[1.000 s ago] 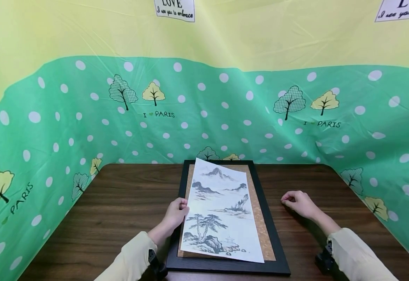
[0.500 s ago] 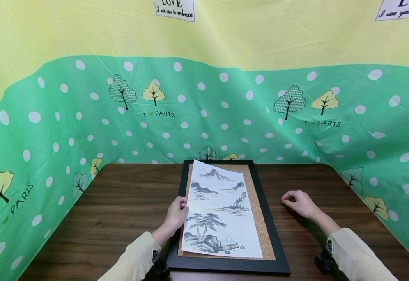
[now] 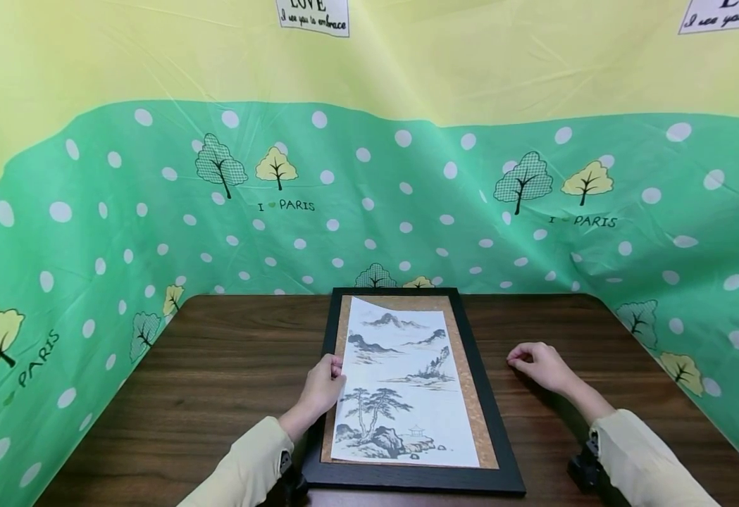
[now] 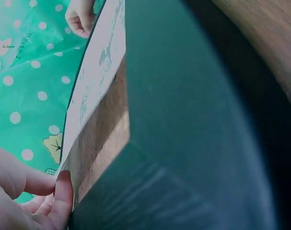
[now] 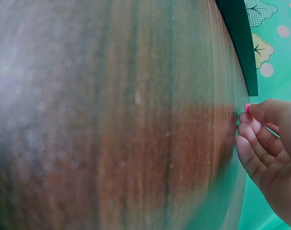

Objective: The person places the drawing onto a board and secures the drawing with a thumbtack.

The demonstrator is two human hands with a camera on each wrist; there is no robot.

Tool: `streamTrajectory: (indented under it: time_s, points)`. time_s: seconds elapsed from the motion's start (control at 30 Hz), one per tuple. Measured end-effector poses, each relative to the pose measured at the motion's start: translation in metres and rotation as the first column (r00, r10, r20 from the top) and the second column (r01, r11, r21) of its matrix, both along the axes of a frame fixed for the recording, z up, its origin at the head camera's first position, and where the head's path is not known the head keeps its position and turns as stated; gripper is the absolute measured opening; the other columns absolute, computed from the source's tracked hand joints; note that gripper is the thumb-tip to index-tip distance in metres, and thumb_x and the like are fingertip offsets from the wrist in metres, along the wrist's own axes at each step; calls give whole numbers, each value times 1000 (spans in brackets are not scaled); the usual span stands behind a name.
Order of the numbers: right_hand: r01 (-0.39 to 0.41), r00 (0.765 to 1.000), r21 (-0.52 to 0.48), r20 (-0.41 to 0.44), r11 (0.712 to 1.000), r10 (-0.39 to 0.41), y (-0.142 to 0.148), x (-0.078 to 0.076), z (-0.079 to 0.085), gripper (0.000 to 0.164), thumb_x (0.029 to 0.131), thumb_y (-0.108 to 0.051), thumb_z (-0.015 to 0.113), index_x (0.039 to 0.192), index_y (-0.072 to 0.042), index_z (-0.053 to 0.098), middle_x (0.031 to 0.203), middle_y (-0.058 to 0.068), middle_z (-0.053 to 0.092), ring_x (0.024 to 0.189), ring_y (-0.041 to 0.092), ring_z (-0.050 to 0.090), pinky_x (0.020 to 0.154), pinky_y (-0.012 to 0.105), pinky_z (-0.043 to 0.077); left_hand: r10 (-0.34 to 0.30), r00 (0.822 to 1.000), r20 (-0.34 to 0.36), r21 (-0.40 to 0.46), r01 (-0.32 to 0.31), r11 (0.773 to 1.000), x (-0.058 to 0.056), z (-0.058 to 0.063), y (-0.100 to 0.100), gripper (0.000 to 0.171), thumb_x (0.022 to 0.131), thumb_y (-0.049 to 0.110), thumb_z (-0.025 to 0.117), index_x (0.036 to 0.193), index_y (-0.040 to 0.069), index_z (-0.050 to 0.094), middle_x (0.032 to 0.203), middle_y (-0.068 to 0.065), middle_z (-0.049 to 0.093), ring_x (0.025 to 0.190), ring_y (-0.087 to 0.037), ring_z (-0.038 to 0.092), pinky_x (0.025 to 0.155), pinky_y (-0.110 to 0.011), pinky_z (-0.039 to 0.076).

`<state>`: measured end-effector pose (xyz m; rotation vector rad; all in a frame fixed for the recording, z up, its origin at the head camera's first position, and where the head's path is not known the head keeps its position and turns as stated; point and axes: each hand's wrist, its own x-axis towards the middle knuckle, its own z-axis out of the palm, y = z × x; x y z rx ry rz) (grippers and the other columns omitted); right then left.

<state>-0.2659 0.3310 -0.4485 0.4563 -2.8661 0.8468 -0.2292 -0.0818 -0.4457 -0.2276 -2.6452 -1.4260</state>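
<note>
My left hand [image 3: 322,386] pinches the left edge of a white sheet with a printed ink landscape [image 3: 401,394] between thumb and fingers. The sheet lies over the speckled brown panel of a black-framed cork board [image 3: 510,468]; its upper left corner curls up. From the left wrist view, the sheet's held edge bows above the brown panel [image 4: 105,139], with the left fingers [image 4: 64,191] at its near end. My right hand [image 3: 540,366] stays right of the board, fingers bent together over the table. A small bright pink thing [image 5: 248,109] shows between its thumb and fingertips.
The board lies on a dark wood-grain table [image 3: 230,380], its far end near the table's back edge. A green and yellow cloth [image 3: 407,183] with trees and dots hangs behind and at both sides. Dark wrist devices [image 3: 587,466] sit at the sleeves.
The sheet has come down closer to the board, and its top edge has dropped within the frame. My left hand shifted slightly right with it. The right hand has barely moved.
</note>
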Motion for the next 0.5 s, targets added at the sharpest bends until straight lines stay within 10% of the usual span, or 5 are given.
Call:
streamTrajectory:
  time_s: [0.5]
  points:
    - [6,1000,1,22,1000,-6,0,3,1,6,83,-1,61,84,-2,67,78,3,63,70,13,53,61,27,45,-94,995,-19,-140,91,986,-9,6,-20,32,80,5,64,107,-8,54,94,-14,54,73,-20,51,64,-30,43]
